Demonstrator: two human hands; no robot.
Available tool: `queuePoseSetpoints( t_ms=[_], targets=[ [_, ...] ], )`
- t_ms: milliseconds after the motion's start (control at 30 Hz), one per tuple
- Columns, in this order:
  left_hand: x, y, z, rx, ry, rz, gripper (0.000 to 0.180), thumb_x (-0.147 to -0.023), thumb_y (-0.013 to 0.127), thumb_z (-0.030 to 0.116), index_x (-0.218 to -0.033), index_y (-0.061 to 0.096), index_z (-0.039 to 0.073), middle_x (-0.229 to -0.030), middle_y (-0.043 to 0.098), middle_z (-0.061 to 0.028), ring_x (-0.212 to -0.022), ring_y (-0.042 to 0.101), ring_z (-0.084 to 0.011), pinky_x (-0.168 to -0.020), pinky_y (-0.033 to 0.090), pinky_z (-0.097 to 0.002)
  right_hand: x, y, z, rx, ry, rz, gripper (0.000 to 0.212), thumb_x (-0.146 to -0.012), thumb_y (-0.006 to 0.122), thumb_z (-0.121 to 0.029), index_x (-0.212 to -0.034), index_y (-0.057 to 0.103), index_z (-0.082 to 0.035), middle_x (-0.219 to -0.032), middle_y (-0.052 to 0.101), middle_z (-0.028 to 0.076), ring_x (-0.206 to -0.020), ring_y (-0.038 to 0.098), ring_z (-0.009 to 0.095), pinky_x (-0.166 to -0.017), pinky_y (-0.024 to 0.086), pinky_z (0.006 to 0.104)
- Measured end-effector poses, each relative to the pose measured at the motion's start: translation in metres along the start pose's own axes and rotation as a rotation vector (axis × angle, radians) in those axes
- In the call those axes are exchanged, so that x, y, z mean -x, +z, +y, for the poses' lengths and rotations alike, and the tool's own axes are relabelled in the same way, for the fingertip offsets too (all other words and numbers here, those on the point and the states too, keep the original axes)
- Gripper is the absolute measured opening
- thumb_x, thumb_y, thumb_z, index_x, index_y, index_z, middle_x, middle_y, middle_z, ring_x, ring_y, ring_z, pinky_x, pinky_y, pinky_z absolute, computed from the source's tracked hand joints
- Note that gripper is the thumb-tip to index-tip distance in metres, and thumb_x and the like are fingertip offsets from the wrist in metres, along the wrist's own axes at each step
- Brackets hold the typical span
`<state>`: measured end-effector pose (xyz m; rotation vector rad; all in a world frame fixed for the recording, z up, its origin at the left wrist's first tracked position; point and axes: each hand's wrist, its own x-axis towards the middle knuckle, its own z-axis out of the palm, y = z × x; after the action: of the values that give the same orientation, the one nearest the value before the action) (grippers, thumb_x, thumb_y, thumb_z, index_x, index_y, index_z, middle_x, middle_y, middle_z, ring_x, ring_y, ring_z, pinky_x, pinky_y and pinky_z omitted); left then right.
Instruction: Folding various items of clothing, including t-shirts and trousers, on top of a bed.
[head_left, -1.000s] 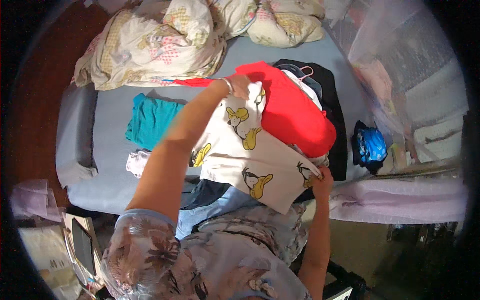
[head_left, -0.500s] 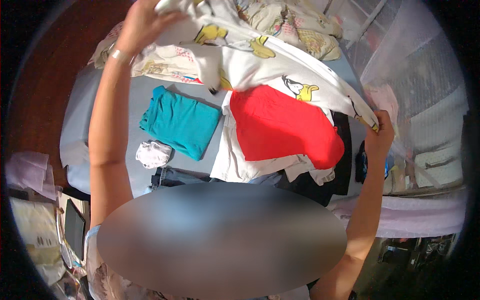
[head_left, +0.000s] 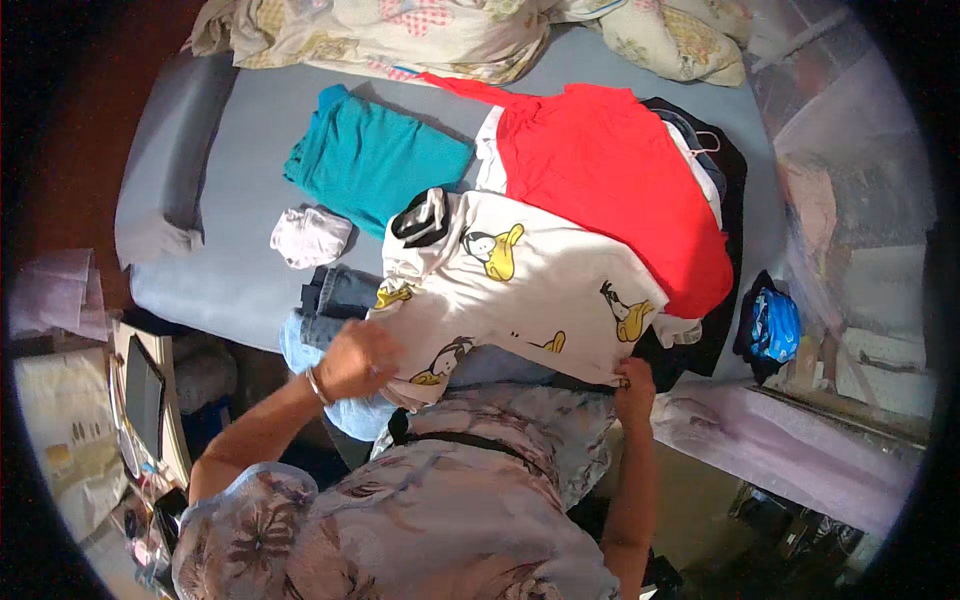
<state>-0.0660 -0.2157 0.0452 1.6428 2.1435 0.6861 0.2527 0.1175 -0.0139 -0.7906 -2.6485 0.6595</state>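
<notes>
A white shirt (head_left: pixel 555 250) with cartoon duck prints and a black-edged neck lies spread in front of me, its neck at the upper left. My right hand (head_left: pixel 635 393) pinches the shirt's near right corner. At its near left edge, my left hand (head_left: pixel 357 362) has its fingers curled against the cloth, closed on it. Just beyond the shirt is a red garment (head_left: pixel 605 165), spread over white and dark clothes. A folded teal garment (head_left: pixel 375 155) rests to the left, with a small bundled white cloth (head_left: pixel 310 237) beside it.
Folded jeans (head_left: pixel 345 300) lie by my left hand. A floral quilt (head_left: pixel 390 35) is heaped along the far side of the grey bed (head_left: pixel 240 200). A blue package (head_left: pixel 773 325) sits at the right edge, near a sheer curtain (head_left: pixel 820 130). Grey padding (head_left: pixel 175 150) stands at left.
The duck-print shirt, held up and stretched across the far side before, has come down toward me and now lies spread. Both hands have moved nearer my body, still at its edges.
</notes>
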Motion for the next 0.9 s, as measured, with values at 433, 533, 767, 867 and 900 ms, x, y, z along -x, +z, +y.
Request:
queuePoseSetpoints(
  t_ms=[433,533,767,867,900],
  targets=[
    [-0.125,0.032,-0.079,-0.001,-0.579,0.270,0.083,-0.058,0.077,0.028,-0.123,0.033,-0.002,-0.102,0.055,-0.0209,-0.093,0.053,-0.0327,-0.082,0.043,-0.0387,-0.011,0.029,0.004,-0.829,0.561,0.345,0.050,-0.067,0.058,-0.002,-0.115,0.043,-0.002,-0.095,0.053,0.009,-0.086,0.051,0.016,-0.076,0.043,0.0289],
    [-0.132,0.018,-0.095,0.361,-0.567,0.395,0.063,-0.064,0.074,0.021,-0.114,0.044,-0.002,-0.089,0.061,-0.0139,-0.078,0.057,-0.0233,-0.072,0.046,-0.0333,-0.027,0.044,0.009,-0.736,0.602,0.326,0.055,-0.066,0.063,-0.008,-0.116,0.043,0.000,-0.095,0.053,0.010,-0.083,0.052,0.017,-0.074,0.043,0.0282],
    [-0.115,-0.024,-0.128,0.368,-0.591,0.776,0.050,-0.071,0.068,0.013,-0.113,0.046,-0.001,-0.093,0.057,-0.0126,-0.074,0.055,-0.0159,-0.066,0.046,-0.0287,-0.025,0.058,0.017,-0.300,0.477,0.224,0.047,-0.068,0.066,-0.011,-0.111,0.049,0.002,-0.090,0.059,0.008,-0.071,0.053,0.013,-0.064,0.044,0.0258],
    [-0.081,-0.018,-0.107,0.093,-0.436,0.634,0.054,-0.068,0.069,0.015,-0.113,0.044,0.000,-0.090,0.053,-0.0140,-0.080,0.053,-0.0216,-0.070,0.045,-0.0324,-0.014,0.051,-0.004,-0.344,0.544,0.253,0.048,-0.065,0.065,-0.007,-0.109,0.049,0.002,-0.092,0.058,0.011,-0.077,0.054,0.018,-0.070,0.044,0.0302],
    [-0.065,-0.016,-0.095,-0.014,-0.338,0.545,0.054,-0.067,0.070,0.017,-0.111,0.044,0.000,-0.086,0.053,-0.0140,-0.077,0.053,-0.0228,-0.069,0.045,-0.0324,-0.011,0.048,-0.014,-0.335,0.554,0.233,0.048,-0.065,0.065,-0.007,-0.109,0.049,0.002,-0.092,0.058,0.011,-0.077,0.054,0.018,-0.070,0.044,0.0302]
  ],
)
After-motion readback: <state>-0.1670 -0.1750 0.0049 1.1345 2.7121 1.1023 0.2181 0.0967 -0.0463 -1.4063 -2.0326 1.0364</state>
